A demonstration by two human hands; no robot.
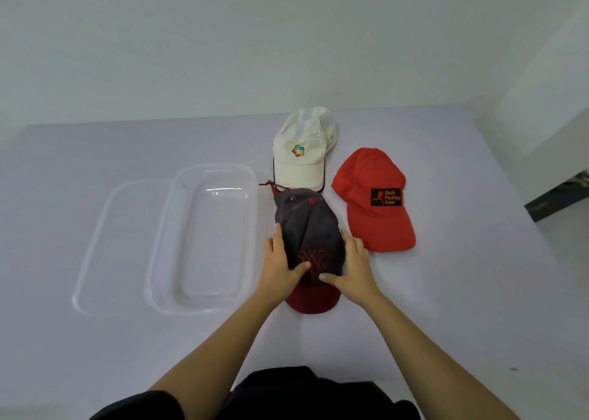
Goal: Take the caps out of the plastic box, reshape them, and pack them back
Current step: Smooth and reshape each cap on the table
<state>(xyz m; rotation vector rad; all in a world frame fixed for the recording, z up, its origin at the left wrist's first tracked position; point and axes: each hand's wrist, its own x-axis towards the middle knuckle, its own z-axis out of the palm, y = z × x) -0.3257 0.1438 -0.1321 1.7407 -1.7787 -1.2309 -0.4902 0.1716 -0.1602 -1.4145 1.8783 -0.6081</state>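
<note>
A dark grey cap (307,225) with a dark red brim and red embroidery lies on the table in front of me. My left hand (282,260) holds its left side and my right hand (352,265) holds its right side, both thumbs pressing on the front panel. A white cap (299,156) with a coloured logo lies just behind it. Off to the right sits a red cap (376,203) with a black patch. The clear plastic box (165,228) stands to the left with nothing in it.
The box's clear lid (95,250) lies partly under its left side. The white table (462,292) meets a wall at the back. At the right, past the table's edge, is a dark floor patch (557,200).
</note>
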